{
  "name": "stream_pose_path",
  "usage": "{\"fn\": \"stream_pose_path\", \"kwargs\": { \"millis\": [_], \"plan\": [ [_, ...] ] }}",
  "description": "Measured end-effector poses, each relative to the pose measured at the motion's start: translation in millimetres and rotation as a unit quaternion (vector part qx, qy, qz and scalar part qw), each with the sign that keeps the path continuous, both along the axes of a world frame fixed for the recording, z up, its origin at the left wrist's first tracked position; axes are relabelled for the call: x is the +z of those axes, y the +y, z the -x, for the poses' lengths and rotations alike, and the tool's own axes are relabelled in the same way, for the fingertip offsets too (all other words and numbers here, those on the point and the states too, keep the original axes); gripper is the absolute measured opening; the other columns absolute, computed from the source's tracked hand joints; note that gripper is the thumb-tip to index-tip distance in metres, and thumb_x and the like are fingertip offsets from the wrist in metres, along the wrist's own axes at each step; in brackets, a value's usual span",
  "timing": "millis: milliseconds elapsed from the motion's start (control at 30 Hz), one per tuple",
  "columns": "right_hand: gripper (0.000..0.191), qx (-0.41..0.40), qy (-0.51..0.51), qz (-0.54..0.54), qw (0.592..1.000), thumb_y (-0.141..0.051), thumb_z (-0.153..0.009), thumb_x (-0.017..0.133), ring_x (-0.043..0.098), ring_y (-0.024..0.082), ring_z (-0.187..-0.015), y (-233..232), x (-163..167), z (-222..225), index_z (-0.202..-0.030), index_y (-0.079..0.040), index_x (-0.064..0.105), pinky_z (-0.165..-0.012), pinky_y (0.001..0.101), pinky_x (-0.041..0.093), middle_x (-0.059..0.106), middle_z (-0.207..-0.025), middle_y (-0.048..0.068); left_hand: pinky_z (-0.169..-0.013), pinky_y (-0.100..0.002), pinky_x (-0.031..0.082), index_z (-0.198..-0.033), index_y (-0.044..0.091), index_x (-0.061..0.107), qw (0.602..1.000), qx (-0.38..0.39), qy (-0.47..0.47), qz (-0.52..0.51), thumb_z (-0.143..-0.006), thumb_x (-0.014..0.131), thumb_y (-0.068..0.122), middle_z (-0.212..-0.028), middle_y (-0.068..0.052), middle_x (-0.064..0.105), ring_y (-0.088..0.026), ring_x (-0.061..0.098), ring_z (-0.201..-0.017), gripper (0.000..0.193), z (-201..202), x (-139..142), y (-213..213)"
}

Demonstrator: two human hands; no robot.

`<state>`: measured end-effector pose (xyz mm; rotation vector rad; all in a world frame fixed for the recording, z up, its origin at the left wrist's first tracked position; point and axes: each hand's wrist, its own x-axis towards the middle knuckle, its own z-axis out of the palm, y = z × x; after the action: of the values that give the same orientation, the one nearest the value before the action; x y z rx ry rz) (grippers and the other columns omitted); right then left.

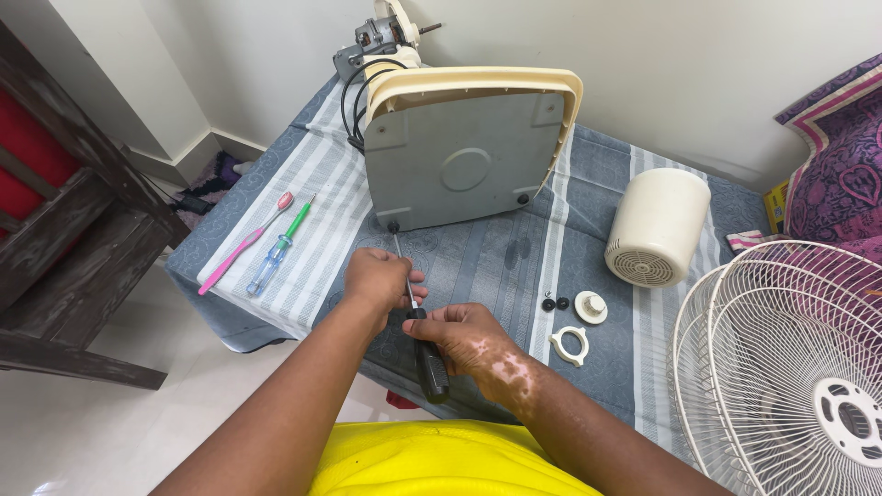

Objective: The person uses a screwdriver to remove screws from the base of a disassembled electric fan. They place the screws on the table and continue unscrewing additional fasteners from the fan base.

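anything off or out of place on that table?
Yes. A pink toothbrush lies beside the green-handled screwdriver at the cloth's left edge, odd among fan parts. The fan base stands tipped on its edge, underside facing the camera, and the motor sits bare behind it, its cream cover lying apart.

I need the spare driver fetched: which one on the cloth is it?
Start at the tipped fan base standing on the table. Left of it two slim things lie side by side. The spare screwdriver has a clear blue handle and green shaft; its neighbour is a pink toothbrush.
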<state>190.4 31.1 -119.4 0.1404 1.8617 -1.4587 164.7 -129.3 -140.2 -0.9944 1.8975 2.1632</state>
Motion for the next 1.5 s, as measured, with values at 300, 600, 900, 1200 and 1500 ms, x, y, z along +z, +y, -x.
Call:
{"fn": "stream_pose_path", "kwargs": {
  "millis": [300, 600, 900, 1200, 1500],
  "plan": [
    [0.028, 0.004, -0.003, -0.017, 1.000, -0.030, -0.079, 0.086, 0.050, 0.010, -0.051, 1.2, 10.7, -2.4, -0.077, -0.010, 0.066, -0.049, 0.0286, 0.044, 0.058, -0.063, 0.000, -0.057, -0.036, 0.060, -0.092, -0.003, 0.057, 1.000, 0.000, -0.006, -0.001, -0.095, 0.057, 0.003, -0.091, -0.018, 0.074, -0.025, 0.074, -0.068, 0.007, -1.8, 12.3, 2.8],
    [0.028, 0.007, 0.008, -0.025, 1.000, -0.030, -0.079, 0.085, 0.049, 0.011, -0.050, 2.5, 17.8, -9.9, -0.077, -0.009, 0.067, -0.047, 0.0286, 0.039, 0.057, -0.061, 0.001, -0.057, -0.037, 0.060, -0.090, -0.004, 0.058, 1.000, -0.006, -0.002, -0.020, -0.096, 0.058, 0.005, -0.090, -0.019, 0.074, -0.025, 0.073, -0.067, 0.010, -5.6, 8.5, 2.3],
    [0.024, -0.008, -0.015, -0.015, 1.000, -0.030, -0.079, 0.083, 0.054, 0.010, -0.057, -3.4, 20.8, -20.4, -0.086, -0.012, 0.070, -0.052, 0.0285, 0.045, 0.061, -0.069, -0.001, -0.060, -0.038, 0.060, -0.098, -0.004, 0.060, 0.999, -0.013, -0.018, -0.041, -0.097, 0.059, 0.012, -0.092, -0.017, 0.073, -0.025, 0.072, -0.070, 0.016, -19.2, 11.3, -2.0],
    [0.029, 0.005, -0.028, -0.008, 1.000, -0.033, -0.085, 0.082, 0.052, 0.011, -0.060, -36.4, 21.6, -27.8, -0.088, -0.010, 0.065, -0.054, 0.0302, 0.044, 0.058, -0.072, 0.000, -0.070, -0.045, 0.060, -0.115, -0.002, 0.060, 0.996, 0.004, -0.068, -0.063, -0.099, 0.057, 0.028, -0.101, -0.015, 0.073, -0.027, 0.072, -0.079, 0.034, -46.8, 28.3, -30.4],
    [0.020, 0.000, -0.014, -0.010, 1.000, -0.028, -0.087, 0.073, 0.064, 0.012, -0.069, -89.1, 24.0, -10.5, -0.093, -0.008, 0.072, -0.067, 0.0323, 0.053, 0.072, -0.082, 0.002, -0.076, -0.059, 0.059, -0.125, -0.004, 0.059, 0.990, -0.007, -0.113, -0.079, -0.101, 0.046, 0.052, -0.110, -0.018, 0.064, -0.034, 0.067, -0.095, 0.062, -55.5, 40.5, -65.2]
  ]
}}
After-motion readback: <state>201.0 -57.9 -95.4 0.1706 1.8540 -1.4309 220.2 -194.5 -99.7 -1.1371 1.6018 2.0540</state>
